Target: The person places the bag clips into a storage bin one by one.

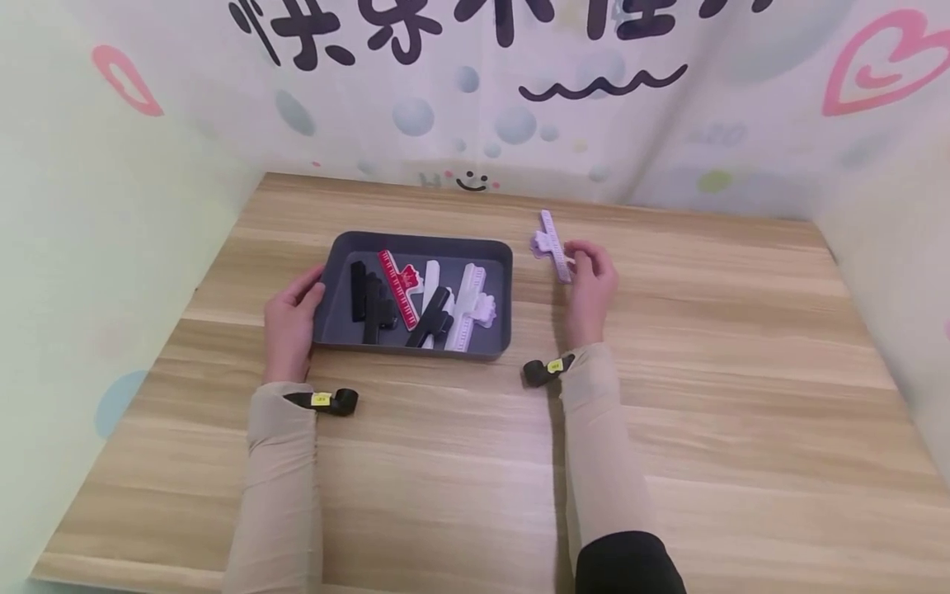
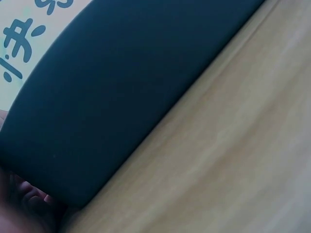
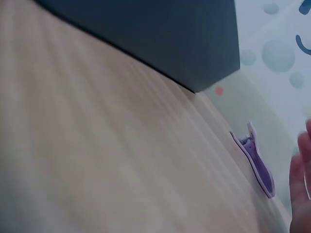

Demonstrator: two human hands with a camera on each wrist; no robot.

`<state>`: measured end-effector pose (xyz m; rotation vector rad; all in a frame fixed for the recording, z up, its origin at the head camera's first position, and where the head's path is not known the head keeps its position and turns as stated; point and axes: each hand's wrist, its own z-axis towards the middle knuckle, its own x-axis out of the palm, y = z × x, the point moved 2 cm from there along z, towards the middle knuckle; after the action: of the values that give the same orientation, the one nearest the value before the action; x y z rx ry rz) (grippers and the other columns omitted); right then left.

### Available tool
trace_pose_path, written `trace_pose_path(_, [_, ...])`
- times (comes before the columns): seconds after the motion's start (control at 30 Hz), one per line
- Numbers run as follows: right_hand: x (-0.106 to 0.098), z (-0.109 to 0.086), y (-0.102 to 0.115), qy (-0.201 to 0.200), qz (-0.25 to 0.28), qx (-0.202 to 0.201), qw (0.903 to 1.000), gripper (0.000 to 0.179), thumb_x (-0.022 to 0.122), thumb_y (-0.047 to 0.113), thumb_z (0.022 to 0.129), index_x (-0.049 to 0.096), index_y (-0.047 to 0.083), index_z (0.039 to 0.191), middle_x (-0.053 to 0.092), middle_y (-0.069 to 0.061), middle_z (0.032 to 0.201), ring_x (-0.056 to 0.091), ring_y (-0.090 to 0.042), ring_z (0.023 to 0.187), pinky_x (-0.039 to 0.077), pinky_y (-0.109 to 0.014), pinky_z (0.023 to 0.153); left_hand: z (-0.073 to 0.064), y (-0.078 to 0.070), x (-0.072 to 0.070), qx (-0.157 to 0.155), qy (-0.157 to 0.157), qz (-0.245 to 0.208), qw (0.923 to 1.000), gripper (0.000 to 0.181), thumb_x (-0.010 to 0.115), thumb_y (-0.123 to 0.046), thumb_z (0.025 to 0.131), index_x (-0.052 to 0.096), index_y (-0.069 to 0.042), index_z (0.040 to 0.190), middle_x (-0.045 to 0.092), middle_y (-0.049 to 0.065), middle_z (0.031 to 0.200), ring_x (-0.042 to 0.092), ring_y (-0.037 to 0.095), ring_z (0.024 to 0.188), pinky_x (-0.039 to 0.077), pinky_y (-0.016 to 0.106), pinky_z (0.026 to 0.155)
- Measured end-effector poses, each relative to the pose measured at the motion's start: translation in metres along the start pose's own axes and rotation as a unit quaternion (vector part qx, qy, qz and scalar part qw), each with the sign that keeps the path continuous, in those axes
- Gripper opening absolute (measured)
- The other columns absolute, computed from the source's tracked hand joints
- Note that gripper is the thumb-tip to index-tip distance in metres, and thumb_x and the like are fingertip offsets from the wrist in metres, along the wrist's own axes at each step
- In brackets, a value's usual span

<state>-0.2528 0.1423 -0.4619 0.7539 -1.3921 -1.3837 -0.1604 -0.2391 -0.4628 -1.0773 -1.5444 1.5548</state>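
A dark grey tray (image 1: 416, 355) holds several clips: black clips (image 1: 371, 309), a red clip (image 1: 401, 289) with white marks, a white clip (image 1: 430, 289) partly under a black one, and a pale purple clip (image 1: 466, 305). My left hand (image 1: 289, 326) grips the tray's left side, thumb near the rim; its other fingers are partly hidden. Another purple clip (image 1: 551, 247) lies on the table right of the tray. Beside its right side is my right hand (image 1: 591, 289). The right wrist view shows these fingers (image 3: 297, 179) extended, a small gap from that clip (image 3: 255, 160).
The wood-grain table (image 1: 705, 371) extends around the tray. A printed white backdrop (image 1: 356, 124) rises along the table's back edge, with pale walls at both sides. Each wrist wears a small black camera (image 1: 345, 402).
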Motion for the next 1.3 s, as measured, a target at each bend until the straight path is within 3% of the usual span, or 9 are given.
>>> trace_pose_path(0.13, [0.000, 0.009, 0.000, 0.001, -0.021, -0.007, 0.9998, 0.017, 0.051, 0.008, 0.088, 0.065, 0.006, 0.096, 0.061, -0.006, 0.104, 0.051, -0.017, 0.102, 0.037, -0.030, 0.091, 0.000, -0.001, 0.000, 0.005, 0.001, 0.004, 1.0000, 0.033, 0.056, -0.025, 0.088, 0.058, -0.020, 0.121, 0.052, -0.002, 0.125, 0.043, 0.010, 0.114, 0.032, 0.029, 0.097])
trace_pose_path(0.27, [0.003, 0.013, -0.001, 0.036, -0.078, -0.007, 0.9963, 0.020, 0.051, 0.013, 0.088, 0.066, 0.011, 0.101, 0.060, 0.001, 0.109, 0.049, -0.012, 0.104, 0.033, -0.027, 0.090, -0.001, 0.000, 0.000, 0.009, -0.001, 0.014, 0.9999, 0.033, 0.055, -0.025, 0.089, 0.058, -0.019, 0.121, 0.052, -0.002, 0.125, 0.043, 0.010, 0.114, 0.033, 0.030, 0.096])
trace_pose_path(0.47, [0.010, 0.019, -0.007, 0.117, -0.178, 0.000, 0.9771, 0.026, 0.055, 0.022, 0.088, 0.063, 0.015, 0.111, 0.054, 0.010, 0.123, 0.033, -0.003, 0.122, 0.022, -0.027, 0.102, -0.002, 0.002, -0.002, 0.010, -0.003, 0.025, 0.9996, 0.034, 0.055, -0.028, 0.088, 0.057, -0.020, 0.121, 0.051, -0.003, 0.126, 0.042, 0.008, 0.115, 0.032, 0.030, 0.098])
trace_pose_path(0.67, [0.015, 0.024, -0.011, 0.184, -0.272, 0.020, 0.9445, 0.039, 0.054, 0.031, 0.088, 0.051, 0.027, 0.127, 0.024, 0.001, 0.145, 0.016, -0.017, 0.132, 0.014, -0.046, 0.105, -0.002, 0.002, -0.002, 0.011, -0.008, 0.034, 0.9993, 0.033, 0.055, -0.030, 0.088, 0.058, -0.022, 0.120, 0.051, -0.004, 0.126, 0.042, 0.008, 0.115, 0.032, 0.029, 0.097])
trace_pose_path(0.77, [0.017, 0.026, -0.011, 0.218, -0.303, 0.012, 0.9274, 0.044, 0.054, 0.029, 0.088, 0.045, 0.027, 0.131, 0.017, -0.002, 0.147, 0.011, -0.024, 0.133, 0.011, -0.050, 0.104, -0.002, 0.001, -0.001, 0.009, -0.008, 0.035, 0.9993, 0.033, 0.054, -0.031, 0.089, 0.058, -0.022, 0.121, 0.051, -0.005, 0.126, 0.042, 0.008, 0.115, 0.031, 0.030, 0.098])
trace_pose_path(0.83, [0.018, 0.026, -0.010, 0.248, -0.341, -0.005, 0.9065, 0.048, 0.054, 0.027, 0.088, 0.043, 0.023, 0.134, 0.019, -0.001, 0.147, 0.006, -0.026, 0.134, 0.009, -0.051, 0.105, -0.002, 0.000, 0.000, 0.010, -0.006, 0.034, 0.9994, 0.033, 0.054, -0.030, 0.089, 0.058, -0.022, 0.121, 0.051, -0.005, 0.126, 0.042, 0.008, 0.116, 0.030, 0.030, 0.099])
trace_pose_path(0.97, [0.019, 0.025, -0.011, 0.293, -0.434, -0.055, 0.8503, 0.051, 0.054, 0.027, 0.087, 0.040, 0.015, 0.135, 0.020, -0.003, 0.146, 0.005, -0.031, 0.133, 0.007, -0.050, 0.105, -0.004, 0.000, 0.002, 0.013, -0.002, 0.038, 0.9992, 0.033, 0.054, -0.030, 0.089, 0.058, -0.022, 0.121, 0.051, -0.005, 0.126, 0.042, 0.007, 0.116, 0.030, 0.029, 0.099])
trace_pose_path(1.03, [0.020, 0.024, -0.012, 0.296, -0.453, -0.068, 0.8380, 0.051, 0.054, 0.026, 0.087, 0.041, 0.014, 0.135, 0.021, -0.005, 0.146, 0.009, -0.032, 0.133, 0.008, -0.049, 0.105, -0.005, 0.001, 0.002, 0.014, -0.001, 0.040, 0.9991, 0.033, 0.054, -0.030, 0.089, 0.057, -0.022, 0.121, 0.051, -0.005, 0.126, 0.042, 0.007, 0.117, 0.030, 0.029, 0.099])
trace_pose_path(1.3, [0.017, 0.019, -0.009, 0.262, -0.438, -0.087, 0.8557, 0.044, 0.057, 0.010, 0.084, 0.050, 0.013, 0.128, 0.037, -0.008, 0.136, 0.025, -0.032, 0.123, 0.023, -0.045, 0.099, -0.004, 0.000, -0.001, 0.014, -0.006, 0.044, 0.9989, 0.033, 0.054, -0.030, 0.089, 0.058, -0.022, 0.121, 0.051, -0.005, 0.126, 0.042, 0.007, 0.116, 0.030, 0.028, 0.099])
